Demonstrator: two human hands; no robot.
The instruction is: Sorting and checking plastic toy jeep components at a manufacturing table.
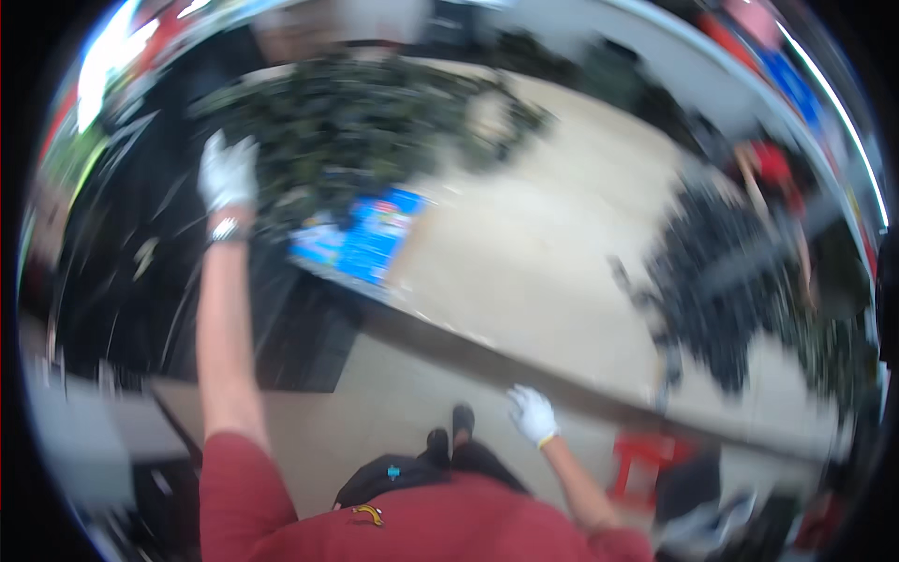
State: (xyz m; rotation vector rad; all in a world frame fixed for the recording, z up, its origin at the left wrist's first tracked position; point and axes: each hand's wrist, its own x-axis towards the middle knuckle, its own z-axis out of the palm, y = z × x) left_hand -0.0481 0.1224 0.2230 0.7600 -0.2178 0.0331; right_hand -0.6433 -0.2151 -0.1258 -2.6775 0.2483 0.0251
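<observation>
My left hand (228, 173), in a white glove with a silver watch on its wrist, reaches out beside a heap of small dark green pieces (346, 122). Its fingers are spread, and nothing shows in them. Whether it touches the pieces cannot be made out through the blur. My right hand (532, 415), also in a white glove, hangs low by the table's near edge, its fingers loosely apart and holding nothing visible. Just right of the left hand, a bright blue printed package or sheet (379, 234) lies at the heap's near side.
The pale table (534, 253) bears a second dark heap (716, 272) at right, where a person in red (773, 169) bends in. A black marble-patterned surface (131, 262) lies at left. A red stool (646, 459) stands below the table's near edge.
</observation>
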